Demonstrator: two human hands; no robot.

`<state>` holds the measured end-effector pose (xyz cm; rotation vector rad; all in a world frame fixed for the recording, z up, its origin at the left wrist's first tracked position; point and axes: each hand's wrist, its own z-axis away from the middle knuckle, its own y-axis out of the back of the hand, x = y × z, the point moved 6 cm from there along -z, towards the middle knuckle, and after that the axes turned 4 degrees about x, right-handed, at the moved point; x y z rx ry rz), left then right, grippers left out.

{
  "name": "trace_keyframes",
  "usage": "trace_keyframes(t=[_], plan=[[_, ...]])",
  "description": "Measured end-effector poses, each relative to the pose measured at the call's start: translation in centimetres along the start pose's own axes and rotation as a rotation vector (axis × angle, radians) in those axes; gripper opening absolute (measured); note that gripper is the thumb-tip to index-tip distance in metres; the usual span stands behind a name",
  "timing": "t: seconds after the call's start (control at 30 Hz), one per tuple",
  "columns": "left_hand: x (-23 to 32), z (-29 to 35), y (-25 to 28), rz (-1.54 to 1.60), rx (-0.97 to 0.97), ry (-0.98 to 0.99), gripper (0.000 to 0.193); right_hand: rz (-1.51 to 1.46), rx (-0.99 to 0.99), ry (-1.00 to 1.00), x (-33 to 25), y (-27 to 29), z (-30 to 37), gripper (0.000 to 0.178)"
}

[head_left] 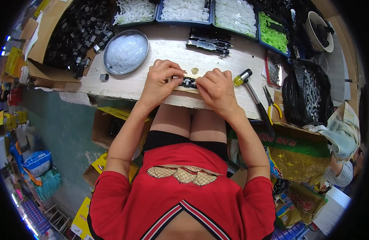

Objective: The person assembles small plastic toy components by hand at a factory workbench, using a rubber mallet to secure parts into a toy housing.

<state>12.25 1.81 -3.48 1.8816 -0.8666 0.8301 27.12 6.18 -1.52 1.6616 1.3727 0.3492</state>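
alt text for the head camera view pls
Seen from above, a person's left hand and right hand press a small black part on a wooden table, with a metal bowl, a hammer and pliers nearby.

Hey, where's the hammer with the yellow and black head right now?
In the head view, the hammer lies on the workbench just right of the right hand, with the yellow-handled pliers beside its handle.

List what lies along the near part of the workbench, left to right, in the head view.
Round metal dish → left hand → small black part → right hand → mallet → yellow-handled pliers → black bag.
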Motion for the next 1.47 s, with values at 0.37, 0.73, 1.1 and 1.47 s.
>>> trace_keyframes(t=[0.37, 0.73, 1.1, 1.47], plan=[[0.0, -0.9, -1.5, -0.152, -0.181, 0.021, 0.01, 0.011, -0.077, 0.003, -0.1, -0.7, -0.3, 0.005], [1.1, -0.9, -2.4, -0.249, -0.258, 0.012, 0.024, -0.07, -0.033, -0.064, 0.7, -0.2, 0.4, 0.009], [3.7, -2.8, -3.6, -0.574, -0.493, -0.134, 0.017, -0.123, 0.018, -0.159, 3.5, 2.8, 0.9, 0.011], [9.5, -18.6, -18.2, -0.676, -0.431, -0.418, 0.022, 0.135, 0.109, -0.546, 15.6, 11.0, 8.1, 0.01]])
